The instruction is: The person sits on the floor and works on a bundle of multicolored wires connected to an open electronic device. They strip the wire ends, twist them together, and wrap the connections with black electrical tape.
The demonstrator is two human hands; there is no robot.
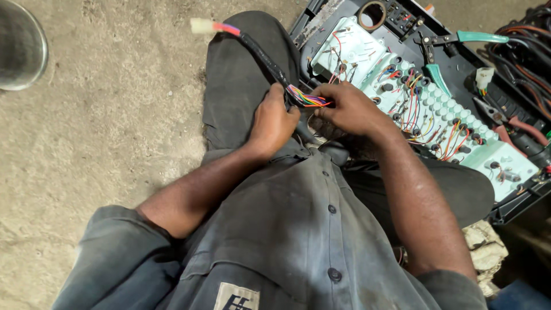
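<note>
A wiring harness (pixel 265 56), wrapped in black tape, runs between both hands above the person's lap. The left hand (pixel 273 121) is closed around the taped part, just where the wrapping ends. From that spot a fan of loose coloured wires (pixel 310 99) spreads toward the right hand (pixel 349 107), whose fingers are pinched together on the wire ends. The two hands sit nearly touching. Up and away from the left hand, the harness ends in a pale plug connector (pixel 201 25) with a short red and blue stretch behind it. Just beyond the right hand lies a pale green panel back (pixel 505 158) studded with round sockets and thin red, orange and blue leads, set in a black housing (pixel 508 209). Farther out past the right hand rest green-handled pliers (pixel 459 38) and red-handled pliers (pixel 511 121). Under the left forearm is bare concrete floor (pixel 109 120).
</note>
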